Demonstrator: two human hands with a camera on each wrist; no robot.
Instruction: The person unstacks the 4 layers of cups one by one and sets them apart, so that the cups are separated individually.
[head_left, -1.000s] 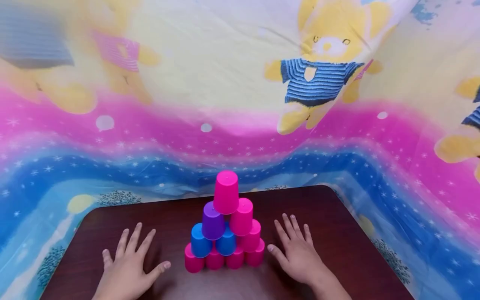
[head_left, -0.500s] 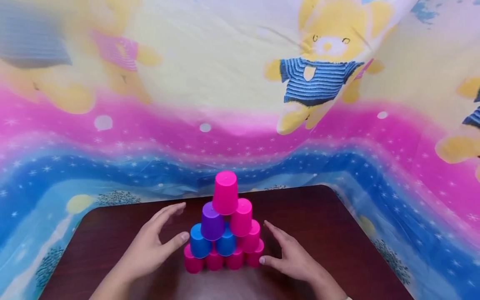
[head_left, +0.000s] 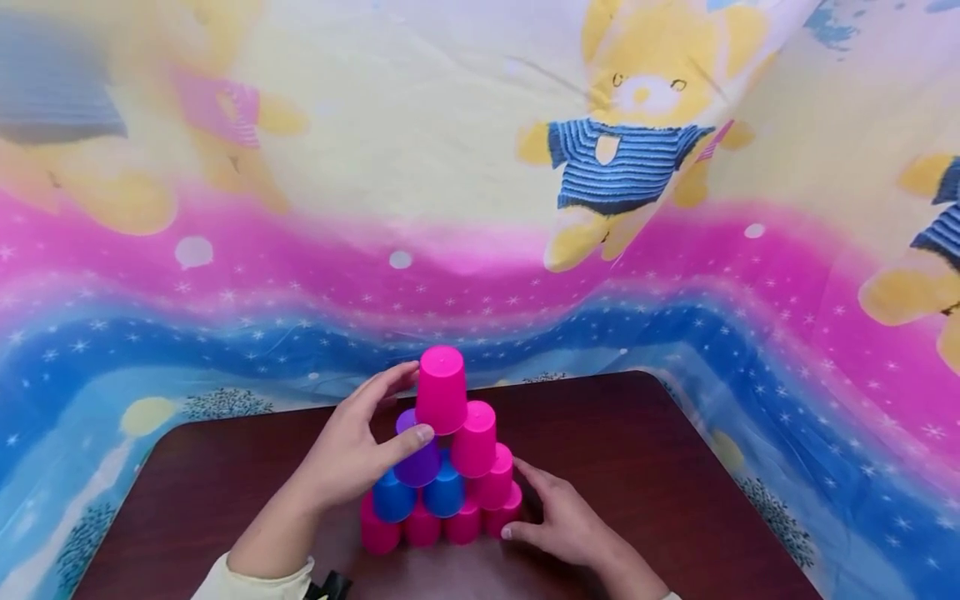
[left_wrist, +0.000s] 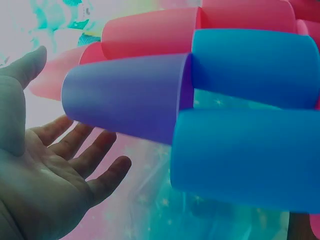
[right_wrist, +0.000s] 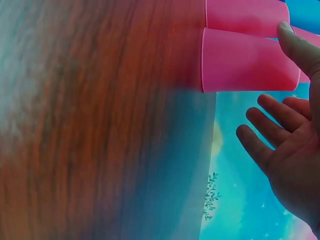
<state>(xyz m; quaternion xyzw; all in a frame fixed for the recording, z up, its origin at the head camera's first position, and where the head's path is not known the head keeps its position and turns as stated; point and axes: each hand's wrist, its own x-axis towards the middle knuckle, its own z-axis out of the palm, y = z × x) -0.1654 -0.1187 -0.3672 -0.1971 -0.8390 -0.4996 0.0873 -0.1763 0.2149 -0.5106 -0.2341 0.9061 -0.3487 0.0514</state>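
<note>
- Left hand [head_left: 348, 450]: fingers extended and thumb spread away from them, uncurled. The top pink cup [head_left: 441, 390] lies between the line of the fingertips and the thumb; contact with it cannot be determined.
- Purple cup [head_left: 423, 468]: directly beyond the left thumb, which partly covers it in the head view. The left wrist view shows a gap between this cup and the palm.
- Third-tier pink cup [head_left: 474, 442]: to the right of the left thumb, beside the purple cup.
- Left blue cup [head_left: 393, 500]: below the left hand, in the second tier. Right blue cup [head_left: 445, 493]: just beside it, farther from that hand.
- Right hand [head_left: 566, 517]: fingers extended, thumb held apart. It stands just right of the bottom right pink cup [head_left: 508, 510]; contact cannot be determined.
- Second-tier pink cup [head_left: 495, 483]: left of the right hand's fingertips, resting above the bottom row of four pink cups.
- All cups: inverted, stacked as a four-tier pyramid between the hands.
- Surface [head_left: 645, 467]: dark wood grain, beneath both hands.
- Bear-printed cloth [head_left: 450, 167]: beyond both hands, behind the surface.
</note>
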